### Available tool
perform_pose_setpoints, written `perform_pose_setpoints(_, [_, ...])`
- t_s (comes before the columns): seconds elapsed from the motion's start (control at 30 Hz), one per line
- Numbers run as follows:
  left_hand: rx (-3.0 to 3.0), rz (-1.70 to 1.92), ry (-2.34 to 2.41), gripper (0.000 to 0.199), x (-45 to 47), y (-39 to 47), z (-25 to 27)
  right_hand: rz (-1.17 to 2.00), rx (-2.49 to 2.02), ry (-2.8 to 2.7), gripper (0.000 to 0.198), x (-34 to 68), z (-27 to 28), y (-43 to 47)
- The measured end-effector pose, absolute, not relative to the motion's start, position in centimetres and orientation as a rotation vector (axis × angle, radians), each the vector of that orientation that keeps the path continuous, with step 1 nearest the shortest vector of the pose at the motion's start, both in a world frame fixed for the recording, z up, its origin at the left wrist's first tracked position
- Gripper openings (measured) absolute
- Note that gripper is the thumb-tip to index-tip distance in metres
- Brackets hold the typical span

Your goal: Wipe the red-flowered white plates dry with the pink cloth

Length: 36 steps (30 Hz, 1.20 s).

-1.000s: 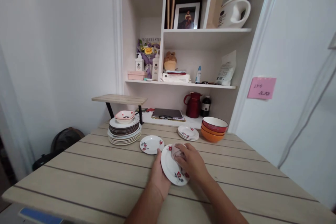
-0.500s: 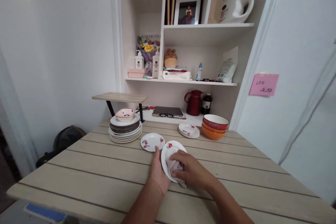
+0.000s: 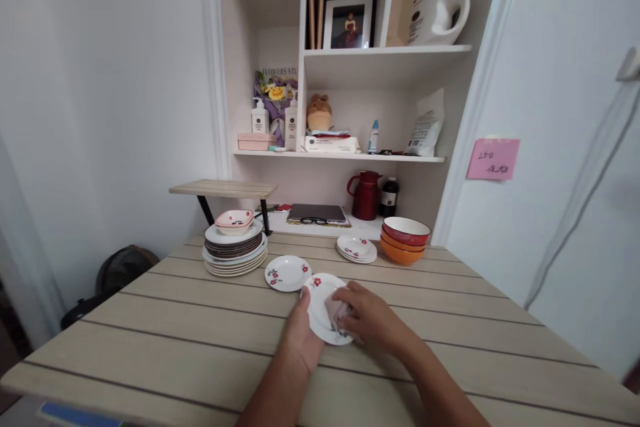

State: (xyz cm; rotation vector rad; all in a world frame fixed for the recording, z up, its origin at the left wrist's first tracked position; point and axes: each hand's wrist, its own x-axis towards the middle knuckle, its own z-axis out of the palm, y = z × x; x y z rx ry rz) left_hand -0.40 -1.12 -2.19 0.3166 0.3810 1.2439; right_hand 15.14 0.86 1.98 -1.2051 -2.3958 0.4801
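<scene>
A small white plate with red flowers (image 3: 319,310) is tilted above the table, its left edge gripped by my left hand (image 3: 301,330). The thumb lies at the rim and the other fingers are hidden under the plate. My right hand (image 3: 373,317) is closed around a crumpled pale cloth (image 3: 339,312), pressed to the right part of the plate's face. Just beyond lies a second flowered plate (image 3: 287,273), flat on the table. A short stack of similar small plates (image 3: 357,250) stands farther back to the right.
At the back left, a tall stack of plates (image 3: 235,260) carries small square bowls (image 3: 234,221), beside a raised wooden stand (image 3: 223,189). Nested red and orange bowls (image 3: 404,245) sit back right. Behind are a red jug (image 3: 365,197), a dark bottle (image 3: 389,197) and a closed laptop (image 3: 317,213).
The held plate has turned to show more of its face. My right hand and the cloth have shifted slightly up and right across it. The camera view has moved a little.
</scene>
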Motion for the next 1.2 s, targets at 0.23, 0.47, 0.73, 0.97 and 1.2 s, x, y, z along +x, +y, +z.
perform_pose_setpoints(0.23, [0.397, 1.253, 0.462, 0.054, 0.2, -1.1, -2.2, 0.477, -0.942, -2.353, 0.032, 12.5, 2.2, 0.5])
perform_pose_setpoints(0.47, [0.406, 1.243, 0.284, 0.055, 0.2, 0.0, -3.6, 0.125, -1.423, -2.085, 0.035, 13.7, 2.1, 3.7])
perform_pose_setpoints(0.73, [0.356, 1.367, 0.411, 0.058, -1.5, 0.1, -2.6, 0.442, -1.183, -2.397, 0.035, 14.0, 2.0, 0.2])
perform_pose_setpoints(0.97, [0.419, 1.262, 0.390, 0.046, -0.2, -0.9, -1.8, 0.335, -1.030, -2.298, 0.027, 11.6, 2.0, 0.3])
perform_pose_setpoints(1.2, [0.468, 1.219, 0.242, 0.053, -0.1, 0.2, -3.6, 0.137, -1.324, -2.061, 0.037, 13.1, 2.0, 2.7])
